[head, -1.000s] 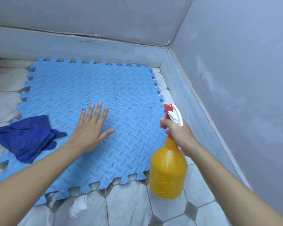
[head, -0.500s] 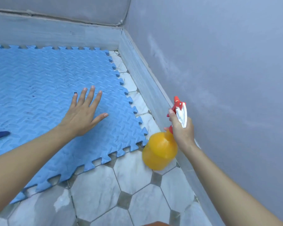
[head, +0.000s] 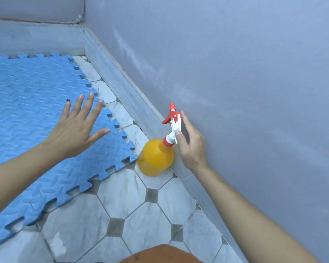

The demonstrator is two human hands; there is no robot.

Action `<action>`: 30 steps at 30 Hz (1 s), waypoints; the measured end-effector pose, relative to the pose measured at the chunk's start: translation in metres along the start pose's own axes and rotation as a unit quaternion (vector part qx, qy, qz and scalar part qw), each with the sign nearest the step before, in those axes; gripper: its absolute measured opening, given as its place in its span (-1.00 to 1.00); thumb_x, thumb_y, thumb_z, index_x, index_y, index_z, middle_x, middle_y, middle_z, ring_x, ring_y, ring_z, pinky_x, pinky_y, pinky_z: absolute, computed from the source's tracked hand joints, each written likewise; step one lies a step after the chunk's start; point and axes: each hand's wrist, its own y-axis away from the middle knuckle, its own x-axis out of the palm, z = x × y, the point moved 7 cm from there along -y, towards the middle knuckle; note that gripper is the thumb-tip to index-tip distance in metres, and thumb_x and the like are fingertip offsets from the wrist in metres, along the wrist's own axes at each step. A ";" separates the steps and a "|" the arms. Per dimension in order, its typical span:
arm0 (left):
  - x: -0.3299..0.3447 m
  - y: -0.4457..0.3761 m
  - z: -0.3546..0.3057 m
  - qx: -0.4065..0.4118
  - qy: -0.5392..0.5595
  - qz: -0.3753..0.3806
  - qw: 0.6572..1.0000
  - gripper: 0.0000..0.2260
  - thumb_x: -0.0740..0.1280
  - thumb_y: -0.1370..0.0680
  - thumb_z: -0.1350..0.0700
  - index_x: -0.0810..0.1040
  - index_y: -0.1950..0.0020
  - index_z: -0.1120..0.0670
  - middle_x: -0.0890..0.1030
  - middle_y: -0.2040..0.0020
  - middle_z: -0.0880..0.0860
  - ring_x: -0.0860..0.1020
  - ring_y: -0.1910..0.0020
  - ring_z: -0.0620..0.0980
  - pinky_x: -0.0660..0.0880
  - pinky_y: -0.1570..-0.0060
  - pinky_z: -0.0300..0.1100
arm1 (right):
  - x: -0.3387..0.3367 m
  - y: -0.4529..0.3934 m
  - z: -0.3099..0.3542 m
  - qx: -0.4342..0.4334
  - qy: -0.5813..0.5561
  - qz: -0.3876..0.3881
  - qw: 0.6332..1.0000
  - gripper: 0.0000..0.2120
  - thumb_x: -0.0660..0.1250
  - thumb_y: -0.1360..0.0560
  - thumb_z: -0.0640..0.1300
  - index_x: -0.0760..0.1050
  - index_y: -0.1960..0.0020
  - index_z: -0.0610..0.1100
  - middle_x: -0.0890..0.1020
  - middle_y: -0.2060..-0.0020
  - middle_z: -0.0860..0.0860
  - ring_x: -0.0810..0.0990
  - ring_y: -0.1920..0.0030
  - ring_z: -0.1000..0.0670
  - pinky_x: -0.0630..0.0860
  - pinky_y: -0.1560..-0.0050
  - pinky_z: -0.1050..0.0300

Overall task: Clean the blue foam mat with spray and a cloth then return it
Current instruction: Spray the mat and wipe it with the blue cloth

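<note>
The blue foam mat [head: 27, 111] lies on the tiled floor at the left, its toothed edge running toward the corner. My left hand [head: 78, 128] rests flat on the mat near its right edge, fingers spread. A yellow spray bottle [head: 156, 158] with a red and white trigger head stands on the floor just off the mat's near right corner, against the baseboard. My right hand [head: 192, 143] is beside the trigger head with fingers straightened and loose; only the thumb tip touches the neck. The cloth is out of view.
A grey baseboard [head: 122, 86] and a lilac wall [head: 235, 92] close off the right side, meeting a second wall at the far corner. Marble-look octagon tiles [head: 141, 215] cover the floor in front of the mat. An orange-brown shape [head: 160, 255] pokes in at the bottom edge.
My right hand carried the bottle from over the mat's front edge to the wall, set it on the floor and loosened its grip. The view swung right, so the cloth left the frame.
</note>
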 end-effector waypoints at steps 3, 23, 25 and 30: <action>-0.015 0.003 0.015 -0.019 -0.005 -0.007 1.000 -0.24 -0.13 -0.52 -0.35 0.00 -0.57 0.13 0.03 -0.56 0.21 0.04 -0.52 0.27 0.04 -0.41 0.27 | 0.003 -0.025 0.045 -0.070 0.021 0.000 0.997 -0.32 0.09 -0.55 0.17 0.18 -0.54 -0.21 0.30 -0.50 -0.07 0.18 -0.53 0.06 0.12 -0.53 -0.07; -0.015 0.254 0.266 -0.472 -0.059 0.073 0.876 -0.25 -0.06 -0.51 -0.36 -0.08 -0.58 0.04 -0.10 -0.58 0.14 -0.09 -0.54 0.20 -0.10 -0.43 0.27 | 0.373 -0.075 0.152 -0.204 0.206 0.343 0.894 -0.34 0.02 -0.58 0.31 -0.05 -0.59 0.11 -0.09 -0.59 0.02 -0.16 -0.58 -0.08 -0.19 -0.51 -0.25; 0.011 0.284 0.271 -0.545 -0.040 0.121 0.829 -0.23 -0.13 -0.48 -0.41 -0.06 -0.57 0.00 -0.10 -0.58 0.12 -0.09 -0.53 0.20 -0.08 -0.41 0.31 | 0.404 -0.075 0.148 -0.217 0.228 0.364 0.877 -0.37 0.00 -0.58 0.31 -0.05 -0.58 0.15 -0.07 -0.59 0.02 -0.15 -0.58 -0.08 -0.20 -0.50 -0.27; 0.050 0.284 0.243 -0.508 -0.009 0.061 0.859 -0.24 -0.19 -0.49 -0.41 0.03 -0.57 0.00 0.03 -0.58 0.12 -0.02 -0.54 0.22 -0.07 -0.41 0.29 | 0.449 -0.088 0.125 -0.217 0.248 0.341 0.880 -0.41 -0.11 -0.58 0.32 -0.01 -0.57 0.17 -0.03 -0.59 0.06 -0.13 -0.58 -0.05 -0.21 -0.50 -0.30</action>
